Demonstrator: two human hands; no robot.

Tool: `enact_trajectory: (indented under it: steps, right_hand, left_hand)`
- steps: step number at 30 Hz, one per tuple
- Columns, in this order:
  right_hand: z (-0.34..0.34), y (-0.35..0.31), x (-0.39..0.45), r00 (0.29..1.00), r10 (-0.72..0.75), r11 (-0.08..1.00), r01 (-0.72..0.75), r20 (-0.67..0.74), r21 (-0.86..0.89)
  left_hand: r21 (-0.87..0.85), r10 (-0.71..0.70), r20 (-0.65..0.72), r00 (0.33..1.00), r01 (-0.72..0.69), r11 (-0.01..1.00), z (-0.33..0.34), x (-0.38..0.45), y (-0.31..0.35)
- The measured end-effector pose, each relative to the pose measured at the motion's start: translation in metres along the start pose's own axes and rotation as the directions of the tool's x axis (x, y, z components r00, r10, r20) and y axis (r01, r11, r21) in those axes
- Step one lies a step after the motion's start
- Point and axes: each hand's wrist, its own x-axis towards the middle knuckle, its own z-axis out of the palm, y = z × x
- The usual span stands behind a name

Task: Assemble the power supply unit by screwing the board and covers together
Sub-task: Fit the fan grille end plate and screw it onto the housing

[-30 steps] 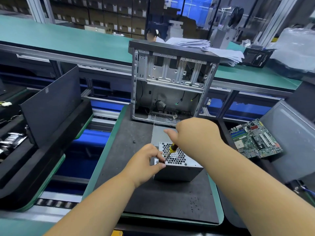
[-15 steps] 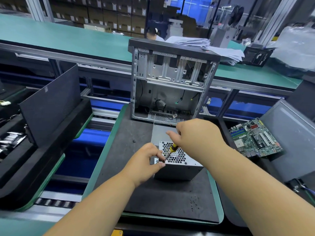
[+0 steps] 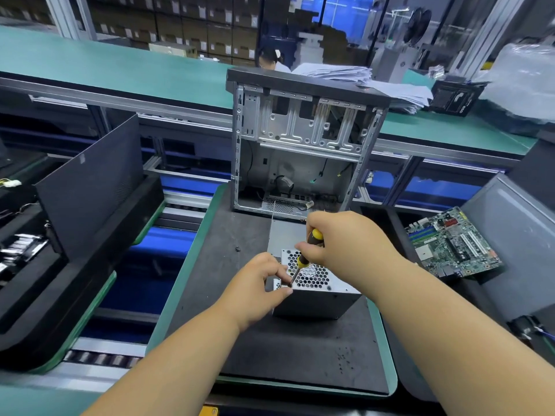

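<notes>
Driving a screw into the power supply unit (image 3: pixel 315 298).
Left hand (image 3: pixel 255 288) gripping its near-left corner; right hand (image 3: pixel 345 244) clutching a screwdriver (image 3: pixel 301 261) above its honeycomb-vented grey metal top.

A dark foam mat (image 3: pixel 246 349) on a green-edged pallet (image 3: pixel 180 283) carried the work. On it stood the grey power supply unit (image 3: pixel 315 304), just in front of an open computer case (image 3: pixel 300 145) that stood upright at the mat's far end. A small dark screw (image 3: pixel 238 249) lay on the mat to the left of the unit, apart from it. Dark specks (image 3: pixel 342 360) dotted the near right part of the mat.
</notes>
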Motion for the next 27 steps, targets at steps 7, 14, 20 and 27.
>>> enact_trajectory:
  steps: [7, 14, 20, 27]
  right_hand:
    - [-0.001, 0.003, -0.002, 1.0, 0.025, 0.997, -0.026, -0.017, -0.066]
    - [-0.016, 0.005, -0.004, 0.988, -0.142, 0.98, 0.132, 0.059, 0.148]
    - [-0.013, -0.001, 0.004, 0.998, 0.024, 0.985, -0.014, 0.055, -0.173]
    - [-0.006, -0.003, -0.002, 0.993, 0.115, 0.97, -0.116, -0.018, -0.216]
  left_hand:
    - [-0.001, 0.011, -0.005, 1.0, -0.011, 1.0, -0.001, -0.002, 0.0]
    - [-0.002, -0.001, -0.011, 1.0, 0.001, 1.0, -0.001, -0.001, 0.0]
    - [-0.024, -0.008, 0.001, 1.0, 0.008, 1.0, -0.001, 0.001, -0.002]
    - [-0.025, -0.005, 0.011, 1.0, 0.006, 1.0, -0.002, -0.001, 0.0]
